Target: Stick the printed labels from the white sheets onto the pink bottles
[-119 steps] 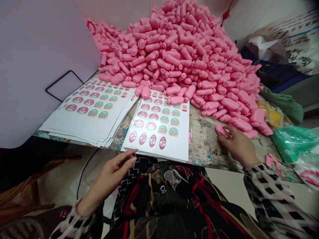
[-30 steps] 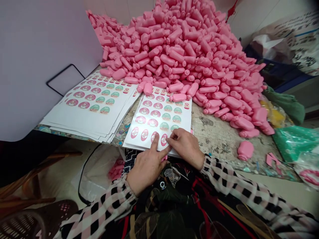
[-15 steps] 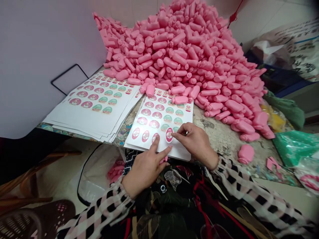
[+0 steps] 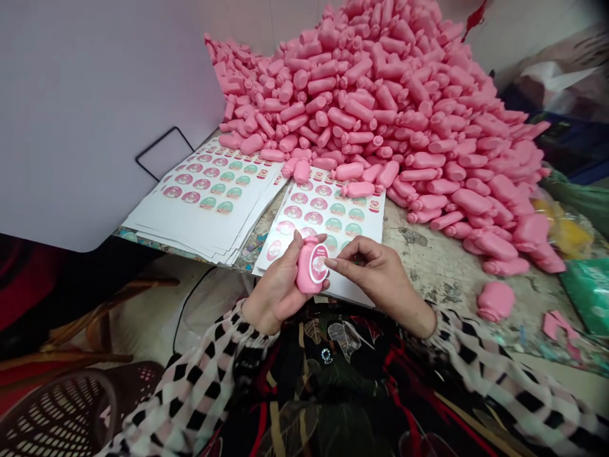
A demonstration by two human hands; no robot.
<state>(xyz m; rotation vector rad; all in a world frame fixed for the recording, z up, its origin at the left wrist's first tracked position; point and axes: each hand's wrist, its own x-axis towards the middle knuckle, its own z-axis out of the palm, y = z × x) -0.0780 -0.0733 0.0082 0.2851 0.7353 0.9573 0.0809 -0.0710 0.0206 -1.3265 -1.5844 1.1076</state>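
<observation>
A small pink plastic bottle (image 4: 304, 274) is gripped in my left hand (image 4: 276, 285), its neck pointing away from me. My right hand (image 4: 380, 273) pinches the edge of an oval pink-and-white sticker (image 4: 319, 263) between thumb and forefinger. The sticker lies over the bottle's front; whether it is stuck all over I cannot tell. Beneath both hands lies a white sheet of stickers (image 4: 328, 206) with pink and green labels, its near part partly hidden by the hands and bottle.
A big heap of pink bottles (image 4: 371, 114) covers the back of the table. To the left is a stack of sticker sheets (image 4: 176, 219). One bottle (image 4: 495, 301) and a pink scrap (image 4: 559, 327) lie at right, near a green packet (image 4: 590, 295). A brown basket (image 4: 61, 406) stands below left.
My left hand has come up off the sheet and turned, showing the pink bottle in its grip. My right hand has brought the oval sticker from above the sheet onto the bottle's front.
</observation>
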